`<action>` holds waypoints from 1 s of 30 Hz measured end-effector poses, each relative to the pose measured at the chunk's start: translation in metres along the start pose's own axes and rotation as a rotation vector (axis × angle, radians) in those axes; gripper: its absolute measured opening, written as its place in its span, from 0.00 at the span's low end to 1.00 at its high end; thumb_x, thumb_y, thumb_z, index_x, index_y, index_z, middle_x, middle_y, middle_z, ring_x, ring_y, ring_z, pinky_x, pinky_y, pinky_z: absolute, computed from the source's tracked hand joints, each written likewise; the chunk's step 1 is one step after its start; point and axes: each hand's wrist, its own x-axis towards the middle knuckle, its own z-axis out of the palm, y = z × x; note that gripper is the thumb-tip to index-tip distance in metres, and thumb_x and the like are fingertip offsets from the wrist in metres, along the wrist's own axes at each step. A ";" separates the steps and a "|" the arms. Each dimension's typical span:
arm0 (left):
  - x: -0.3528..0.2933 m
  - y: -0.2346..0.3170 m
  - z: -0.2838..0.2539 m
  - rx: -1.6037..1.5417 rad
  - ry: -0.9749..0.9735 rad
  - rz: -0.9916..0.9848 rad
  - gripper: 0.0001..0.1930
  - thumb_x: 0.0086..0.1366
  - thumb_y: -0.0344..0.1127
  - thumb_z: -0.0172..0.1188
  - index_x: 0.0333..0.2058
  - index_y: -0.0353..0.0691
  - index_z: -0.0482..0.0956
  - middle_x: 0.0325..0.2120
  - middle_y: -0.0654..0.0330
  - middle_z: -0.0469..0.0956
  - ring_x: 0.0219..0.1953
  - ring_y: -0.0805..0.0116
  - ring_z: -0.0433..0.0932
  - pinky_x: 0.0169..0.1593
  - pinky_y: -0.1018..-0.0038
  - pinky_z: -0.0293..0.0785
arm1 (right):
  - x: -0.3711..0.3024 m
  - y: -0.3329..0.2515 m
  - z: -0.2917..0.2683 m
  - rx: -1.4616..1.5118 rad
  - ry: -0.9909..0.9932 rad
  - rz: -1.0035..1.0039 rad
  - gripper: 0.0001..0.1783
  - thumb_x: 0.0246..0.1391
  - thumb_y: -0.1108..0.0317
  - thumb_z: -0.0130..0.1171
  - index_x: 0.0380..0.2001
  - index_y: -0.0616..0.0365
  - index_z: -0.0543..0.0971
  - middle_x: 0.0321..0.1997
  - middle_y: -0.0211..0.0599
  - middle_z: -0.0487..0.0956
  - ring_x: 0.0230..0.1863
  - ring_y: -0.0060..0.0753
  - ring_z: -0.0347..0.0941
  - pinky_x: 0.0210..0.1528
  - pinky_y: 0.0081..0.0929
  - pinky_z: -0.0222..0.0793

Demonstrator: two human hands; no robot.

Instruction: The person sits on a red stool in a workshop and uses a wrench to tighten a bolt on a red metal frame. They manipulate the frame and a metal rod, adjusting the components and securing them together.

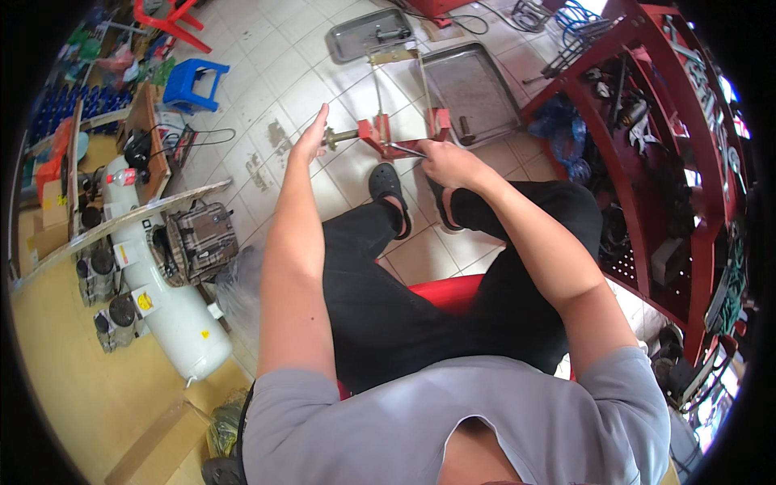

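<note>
A red metal frame point(412, 146) stands on the tiled floor just beyond my feet, with long thin bars point(377, 90) reaching away from it. From its left side sticks out a metal shaft point(346, 135) with a round collar. My left hand point(310, 139) is beside the shaft's outer end, its fingers stretched out; whether the palm touches the shaft I cannot tell. Closed at the frame's near right side, my right hand point(454, 165) grips a slim metal tool point(406, 150). The tool's other end points left across the frame; its exact kind is unclear.
Beyond the frame lie a metal tray point(343, 50) with a part in it and a larger tray point(495, 97) holding a small cylinder point(465, 127). A red tool rack point(638, 218) lines the right. At left are a blue stool point(192, 83) and a white tank point(182, 331).
</note>
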 end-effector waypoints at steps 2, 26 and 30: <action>-0.011 0.010 0.004 -0.031 -0.138 -0.083 0.55 0.48 0.78 0.35 0.57 0.28 0.54 0.37 0.48 0.75 0.34 0.62 0.73 0.43 0.64 0.70 | 0.003 -0.001 0.001 0.010 -0.028 0.026 0.16 0.47 0.67 0.43 0.38 0.66 0.69 0.37 0.59 0.75 0.44 0.52 0.71 0.46 0.43 0.65; 0.006 -0.013 -0.009 0.082 -0.033 -0.043 0.51 0.45 0.81 0.32 0.54 0.40 0.60 0.26 0.56 0.75 0.23 0.70 0.74 0.34 0.70 0.67 | -0.001 -0.011 0.001 -0.002 -0.042 0.004 0.18 0.46 0.68 0.43 0.41 0.66 0.69 0.36 0.58 0.75 0.43 0.52 0.72 0.46 0.42 0.65; -0.001 0.001 -0.006 0.021 -0.222 -0.201 0.50 0.48 0.79 0.36 0.56 0.38 0.58 0.29 0.55 0.75 0.24 0.70 0.74 0.32 0.72 0.68 | -0.002 -0.007 -0.002 -0.008 -0.046 0.025 0.19 0.46 0.68 0.43 0.42 0.66 0.69 0.36 0.58 0.75 0.42 0.53 0.72 0.46 0.43 0.65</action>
